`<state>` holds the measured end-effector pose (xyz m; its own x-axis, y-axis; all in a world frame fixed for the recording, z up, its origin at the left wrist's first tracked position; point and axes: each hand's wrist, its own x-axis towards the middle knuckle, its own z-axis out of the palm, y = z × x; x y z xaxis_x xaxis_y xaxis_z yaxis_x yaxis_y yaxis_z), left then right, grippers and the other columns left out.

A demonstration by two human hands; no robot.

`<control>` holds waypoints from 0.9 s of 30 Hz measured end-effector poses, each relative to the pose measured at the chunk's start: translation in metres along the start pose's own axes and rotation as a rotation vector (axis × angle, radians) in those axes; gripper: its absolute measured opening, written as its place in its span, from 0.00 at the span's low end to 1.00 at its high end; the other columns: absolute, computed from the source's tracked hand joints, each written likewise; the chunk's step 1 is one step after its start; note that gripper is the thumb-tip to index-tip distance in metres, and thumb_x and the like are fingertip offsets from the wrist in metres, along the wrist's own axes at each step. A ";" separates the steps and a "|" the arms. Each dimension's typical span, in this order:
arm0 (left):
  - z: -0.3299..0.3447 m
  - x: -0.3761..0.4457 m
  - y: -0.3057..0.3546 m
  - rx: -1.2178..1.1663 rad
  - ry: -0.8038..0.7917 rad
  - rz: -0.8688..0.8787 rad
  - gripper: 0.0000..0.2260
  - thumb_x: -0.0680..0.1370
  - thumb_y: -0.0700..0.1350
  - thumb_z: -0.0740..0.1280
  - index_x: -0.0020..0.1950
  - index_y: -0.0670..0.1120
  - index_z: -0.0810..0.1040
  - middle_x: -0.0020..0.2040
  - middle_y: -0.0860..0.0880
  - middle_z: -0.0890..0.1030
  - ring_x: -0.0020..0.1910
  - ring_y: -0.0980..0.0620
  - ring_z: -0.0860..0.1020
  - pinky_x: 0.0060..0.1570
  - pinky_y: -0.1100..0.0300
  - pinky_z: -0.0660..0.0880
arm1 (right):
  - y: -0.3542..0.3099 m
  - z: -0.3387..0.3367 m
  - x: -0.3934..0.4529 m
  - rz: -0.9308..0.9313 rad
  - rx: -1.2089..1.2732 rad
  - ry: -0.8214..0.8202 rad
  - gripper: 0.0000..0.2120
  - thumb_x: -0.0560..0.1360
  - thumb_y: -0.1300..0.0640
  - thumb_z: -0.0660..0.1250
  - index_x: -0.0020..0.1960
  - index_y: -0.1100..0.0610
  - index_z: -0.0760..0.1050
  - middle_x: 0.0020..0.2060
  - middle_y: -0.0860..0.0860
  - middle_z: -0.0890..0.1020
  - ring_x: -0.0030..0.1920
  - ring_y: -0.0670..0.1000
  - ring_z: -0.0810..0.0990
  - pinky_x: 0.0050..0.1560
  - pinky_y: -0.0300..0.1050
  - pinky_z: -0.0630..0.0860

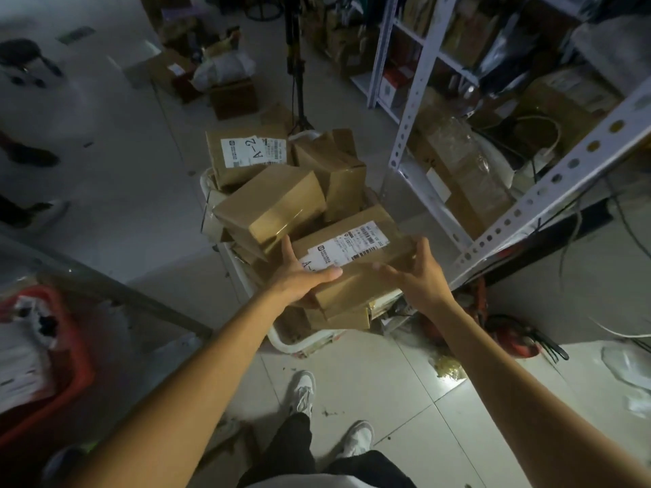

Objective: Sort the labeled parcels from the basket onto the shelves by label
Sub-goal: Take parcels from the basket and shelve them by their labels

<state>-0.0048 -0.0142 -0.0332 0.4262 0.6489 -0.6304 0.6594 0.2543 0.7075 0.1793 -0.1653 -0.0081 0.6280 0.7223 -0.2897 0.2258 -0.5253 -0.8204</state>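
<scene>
Pale tiled floor (405, 399), littered with scraps near a crumpled gold wrapper (448, 368). Red crate (75, 378) at left holds white papers. Black tripod stand (298, 75) rises beyond. White plastic bag (225, 66) rests on floor cartons. Office chair base (24, 61) far left.

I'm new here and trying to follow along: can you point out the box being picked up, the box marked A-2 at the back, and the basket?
box being picked up (366, 272): head view, its brown top face.
A-2 box (246, 149): head view, its white label.
basket (303, 341): head view, its white near rim.
</scene>
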 end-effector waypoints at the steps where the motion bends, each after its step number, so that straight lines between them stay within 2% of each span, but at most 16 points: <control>1: -0.002 0.001 0.002 0.042 -0.019 -0.004 0.61 0.63 0.60 0.80 0.79 0.55 0.36 0.79 0.45 0.60 0.77 0.40 0.58 0.72 0.39 0.59 | -0.001 0.000 0.000 -0.003 0.001 -0.007 0.33 0.68 0.42 0.78 0.63 0.46 0.62 0.54 0.43 0.75 0.50 0.41 0.76 0.36 0.30 0.73; 3: -0.005 0.004 0.006 0.132 -0.023 0.012 0.61 0.62 0.61 0.80 0.80 0.54 0.40 0.79 0.44 0.55 0.77 0.39 0.58 0.69 0.42 0.63 | 0.000 0.000 0.002 0.005 0.008 -0.023 0.33 0.68 0.43 0.78 0.64 0.45 0.62 0.55 0.43 0.76 0.53 0.44 0.77 0.38 0.30 0.74; 4: -0.005 0.005 0.007 0.148 -0.005 0.041 0.59 0.61 0.60 0.81 0.79 0.52 0.45 0.76 0.45 0.57 0.74 0.41 0.61 0.64 0.48 0.69 | 0.001 0.001 0.004 0.011 0.011 -0.025 0.34 0.67 0.43 0.78 0.65 0.46 0.63 0.57 0.45 0.76 0.54 0.47 0.78 0.40 0.31 0.73; 6: -0.004 0.006 0.006 0.123 0.054 0.107 0.50 0.60 0.59 0.82 0.72 0.48 0.57 0.61 0.52 0.67 0.63 0.48 0.71 0.46 0.65 0.74 | 0.005 0.003 0.004 0.024 0.001 0.020 0.38 0.68 0.41 0.77 0.70 0.51 0.63 0.63 0.50 0.74 0.57 0.50 0.75 0.43 0.34 0.71; 7: -0.003 0.006 0.004 0.098 0.088 0.129 0.44 0.61 0.59 0.81 0.67 0.47 0.61 0.55 0.54 0.70 0.59 0.50 0.74 0.39 0.69 0.72 | 0.006 0.005 0.003 0.033 -0.001 0.062 0.40 0.68 0.40 0.76 0.73 0.52 0.63 0.66 0.52 0.72 0.59 0.51 0.73 0.47 0.37 0.72; 8: -0.003 0.006 0.002 0.069 0.113 0.145 0.41 0.62 0.59 0.81 0.64 0.45 0.62 0.52 0.55 0.74 0.57 0.51 0.76 0.36 0.69 0.71 | 0.006 0.008 0.001 0.043 0.006 0.103 0.42 0.69 0.40 0.75 0.75 0.53 0.61 0.69 0.54 0.70 0.62 0.52 0.72 0.52 0.40 0.72; 10: -0.006 0.005 0.000 0.048 0.121 0.144 0.42 0.64 0.61 0.79 0.68 0.42 0.65 0.56 0.50 0.79 0.57 0.48 0.78 0.41 0.65 0.74 | 0.005 0.014 -0.002 0.082 0.061 0.143 0.43 0.72 0.40 0.74 0.79 0.53 0.58 0.74 0.55 0.65 0.69 0.56 0.70 0.62 0.47 0.70; 12: -0.010 0.004 -0.001 0.118 0.075 0.131 0.42 0.66 0.63 0.77 0.71 0.42 0.67 0.60 0.47 0.79 0.57 0.48 0.78 0.47 0.60 0.76 | 0.002 0.024 -0.007 0.135 0.121 0.145 0.40 0.75 0.42 0.71 0.80 0.52 0.56 0.77 0.54 0.63 0.71 0.59 0.70 0.68 0.55 0.72; 14: -0.012 0.002 -0.002 0.193 0.021 0.142 0.37 0.70 0.65 0.72 0.71 0.44 0.70 0.61 0.47 0.79 0.59 0.49 0.78 0.52 0.56 0.76 | -0.001 0.036 -0.015 0.173 0.155 0.144 0.34 0.78 0.42 0.68 0.79 0.51 0.59 0.75 0.54 0.67 0.70 0.59 0.72 0.68 0.61 0.73; 16: -0.012 -0.001 -0.005 0.256 0.022 0.153 0.36 0.74 0.67 0.64 0.74 0.47 0.68 0.66 0.46 0.77 0.64 0.47 0.75 0.57 0.53 0.75 | -0.006 0.046 -0.024 0.188 0.195 0.130 0.27 0.78 0.43 0.66 0.74 0.48 0.64 0.71 0.54 0.72 0.67 0.58 0.75 0.66 0.61 0.74; 18: -0.012 -0.003 -0.011 0.264 0.049 0.157 0.36 0.76 0.67 0.61 0.78 0.47 0.63 0.72 0.45 0.71 0.70 0.44 0.70 0.62 0.49 0.71 | -0.010 0.054 -0.033 0.205 0.202 0.147 0.29 0.77 0.44 0.68 0.75 0.48 0.64 0.68 0.53 0.75 0.63 0.57 0.78 0.63 0.60 0.77; 20: -0.013 -0.004 -0.016 0.199 0.028 0.142 0.36 0.76 0.67 0.62 0.78 0.49 0.61 0.74 0.45 0.69 0.71 0.44 0.68 0.63 0.49 0.70 | -0.012 0.056 -0.040 0.196 0.144 0.167 0.31 0.75 0.43 0.70 0.75 0.50 0.65 0.66 0.54 0.77 0.61 0.57 0.79 0.60 0.59 0.79; 24: -0.011 -0.008 -0.023 0.036 -0.104 0.116 0.34 0.74 0.68 0.65 0.76 0.56 0.64 0.68 0.56 0.71 0.65 0.53 0.71 0.65 0.46 0.71 | -0.011 0.060 -0.052 0.227 0.159 0.139 0.31 0.71 0.41 0.73 0.68 0.47 0.66 0.59 0.51 0.82 0.54 0.53 0.84 0.50 0.56 0.84; 27: -0.008 -0.010 -0.024 0.015 -0.164 0.152 0.32 0.69 0.68 0.67 0.71 0.60 0.70 0.61 0.56 0.79 0.59 0.54 0.76 0.61 0.47 0.75 | -0.007 0.064 -0.059 0.300 0.206 0.187 0.31 0.70 0.40 0.75 0.65 0.49 0.65 0.58 0.49 0.81 0.53 0.53 0.83 0.50 0.56 0.84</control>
<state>-0.0303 -0.0209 -0.0414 0.6154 0.5531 -0.5615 0.5887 0.1512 0.7941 0.0930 -0.1751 -0.0171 0.7719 0.4468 -0.4522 -0.1299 -0.5855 -0.8002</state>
